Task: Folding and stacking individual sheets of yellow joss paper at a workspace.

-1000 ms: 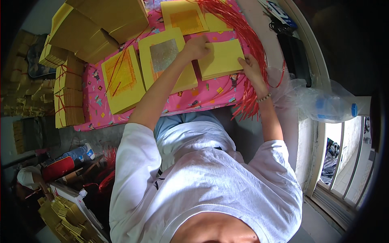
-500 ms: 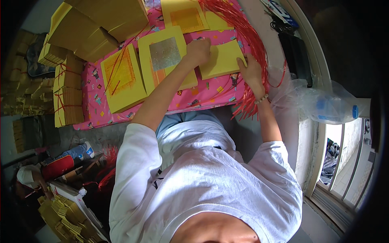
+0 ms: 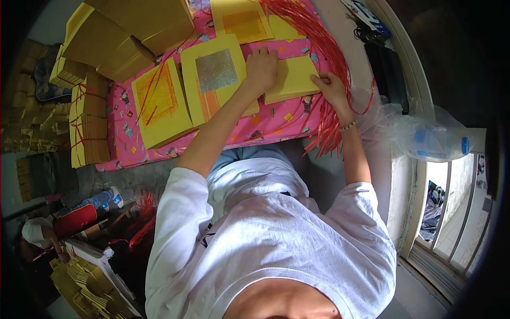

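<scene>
A stack of plain yellow paper (image 3: 295, 77) lies on the pink patterned table cover between my two hands. My left hand (image 3: 262, 69) is closed round its left end, with the fingers bent over that edge. At the right end, my right hand (image 3: 331, 89) pinches the edge between thumb and fingers. Left of my left hand is a yellow paper stack with a silver square (image 3: 217, 70), partly covered by my forearm. Further left lies a yellow stack with an orange square (image 3: 158, 101), red strips across it.
Red plastic strips (image 3: 334, 50) hang along the table's right side. Tied yellow bundles (image 3: 89, 125) and tall brown-yellow stacks (image 3: 125, 34) stand at the left. Another orange-marked stack (image 3: 244, 25) lies at the back. A clear plastic bag (image 3: 430, 138) is at the right, near a barred opening.
My left hand's fingers have spread and reach slightly farther over the stack's left end. My right hand has shifted a little, its thumb still at the right edge.
</scene>
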A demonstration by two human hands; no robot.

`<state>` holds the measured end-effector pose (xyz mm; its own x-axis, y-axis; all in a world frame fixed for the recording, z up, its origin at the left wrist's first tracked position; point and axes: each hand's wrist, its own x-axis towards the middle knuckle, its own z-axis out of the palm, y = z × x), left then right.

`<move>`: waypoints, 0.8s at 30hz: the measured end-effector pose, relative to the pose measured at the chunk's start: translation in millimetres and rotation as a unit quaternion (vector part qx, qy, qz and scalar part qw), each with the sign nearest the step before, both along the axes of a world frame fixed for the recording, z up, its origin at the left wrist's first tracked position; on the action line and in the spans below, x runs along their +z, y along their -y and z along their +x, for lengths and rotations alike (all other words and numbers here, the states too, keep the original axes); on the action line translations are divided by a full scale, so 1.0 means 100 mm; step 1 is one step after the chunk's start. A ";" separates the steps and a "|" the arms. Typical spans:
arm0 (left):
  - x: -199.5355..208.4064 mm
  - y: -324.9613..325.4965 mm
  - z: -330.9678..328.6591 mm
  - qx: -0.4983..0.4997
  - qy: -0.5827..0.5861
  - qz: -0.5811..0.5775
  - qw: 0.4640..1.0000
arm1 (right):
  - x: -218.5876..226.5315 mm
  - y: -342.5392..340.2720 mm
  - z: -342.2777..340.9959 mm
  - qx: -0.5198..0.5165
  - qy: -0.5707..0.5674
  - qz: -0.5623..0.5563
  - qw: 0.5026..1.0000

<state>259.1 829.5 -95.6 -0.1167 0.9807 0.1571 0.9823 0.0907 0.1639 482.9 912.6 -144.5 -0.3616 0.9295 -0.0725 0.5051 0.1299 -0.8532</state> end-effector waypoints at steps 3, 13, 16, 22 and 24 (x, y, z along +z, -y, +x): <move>0.08 0.07 -0.03 0.002 0.043 0.018 0.999 | 0.06 0.02 -0.03 -0.005 -0.053 -0.032 0.998; 0.54 1.08 -0.30 -0.034 0.223 0.151 0.962 | 0.81 0.38 -0.22 0.013 -0.145 0.160 0.976; 0.64 1.49 -0.44 -0.033 0.224 0.115 0.967 | 1.09 0.75 -0.40 0.116 -0.117 0.138 0.977; 0.57 1.88 -0.50 0.009 0.193 0.057 0.980 | 1.13 1.21 -0.79 0.334 -0.028 0.259 0.906; 0.53 1.94 -0.53 0.029 0.169 0.048 0.984 | 1.09 1.29 -0.91 0.362 0.006 0.289 0.886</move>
